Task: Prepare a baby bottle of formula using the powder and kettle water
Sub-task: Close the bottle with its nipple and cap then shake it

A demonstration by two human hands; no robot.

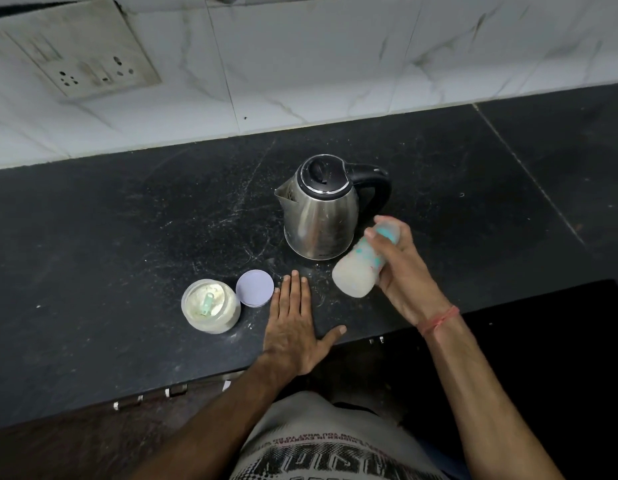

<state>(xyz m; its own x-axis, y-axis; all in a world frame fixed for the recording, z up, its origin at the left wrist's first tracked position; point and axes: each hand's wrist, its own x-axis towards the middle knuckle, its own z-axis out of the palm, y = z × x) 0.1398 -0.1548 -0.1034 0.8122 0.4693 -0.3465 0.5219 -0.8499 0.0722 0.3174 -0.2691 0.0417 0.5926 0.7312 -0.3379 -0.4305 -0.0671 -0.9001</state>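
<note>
2 hands | right hand [404, 271] grips tilted, blurred bottle [358, 271] | left hand [293, 327] flat on counter [127, 237], fingers straight | risk: loose cap leaks; open jar [210, 305] spills if knocked

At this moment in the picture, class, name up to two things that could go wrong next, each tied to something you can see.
1. The right hand grips the blurred, tilted bottle, probably mid-shake, right beside the kettle; a swing could strike it, or milky liquid could leak out.
2. The powder jar stands open, its lid beside it, near the flat left hand; a careless move might tip it.
</note>
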